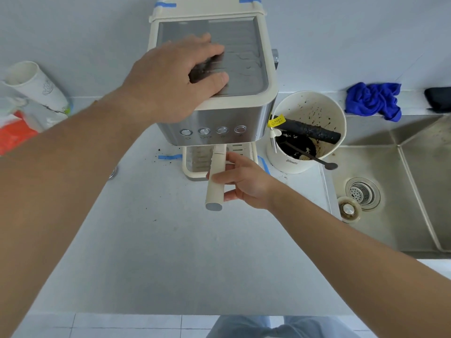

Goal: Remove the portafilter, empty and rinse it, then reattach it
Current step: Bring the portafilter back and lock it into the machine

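Observation:
A cream and steel espresso machine [239, 113] stands at the back of the white counter. The portafilter's cream handle [216, 176] sticks out toward me from under the machine's front; its head is hidden beneath the machine. My right hand [241, 181] curls around the handle from the right, fingers touching it. My left hand [175, 76] rests flat on the machine's metal top, fingers spread, holding nothing.
A white knock box [292, 164] with coffee grounds, a black bar and a spoon stands right of the machine. A steel sink [390, 215] with drain and loose plug lies at the right. Blue cloth [373, 100] on the ledge. Cups and packets [31, 93] sit at the left.

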Available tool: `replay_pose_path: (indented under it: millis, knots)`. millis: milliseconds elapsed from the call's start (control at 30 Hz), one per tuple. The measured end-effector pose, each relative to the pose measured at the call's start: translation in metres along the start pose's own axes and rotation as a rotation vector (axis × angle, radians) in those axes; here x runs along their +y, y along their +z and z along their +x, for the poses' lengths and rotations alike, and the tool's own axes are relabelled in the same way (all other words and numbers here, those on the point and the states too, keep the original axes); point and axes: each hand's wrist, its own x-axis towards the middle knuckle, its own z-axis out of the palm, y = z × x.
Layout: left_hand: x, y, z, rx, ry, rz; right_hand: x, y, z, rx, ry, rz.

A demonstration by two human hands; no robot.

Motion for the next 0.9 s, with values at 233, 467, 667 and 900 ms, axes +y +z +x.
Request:
replay_pose_path:
  millis: [233,467,667,900]
  knots:
    - [0.0,0.001,-0.001,0.023,-0.027,-0.022,0.018,0.03,0.013,0.079,-0.075,0.185]
    - [0.002,0.001,-0.001,0.039,-0.036,-0.032,0.023,0.053,0.03,0.117,-0.12,0.298]
    - [0.002,0.001,-0.001,0.046,-0.034,-0.021,0.022,0.073,0.039,0.158,-0.155,0.388]
    - [0.003,0.0,-0.001,0.049,-0.05,-0.029,0.007,0.079,0.05,0.229,-0.206,0.468]
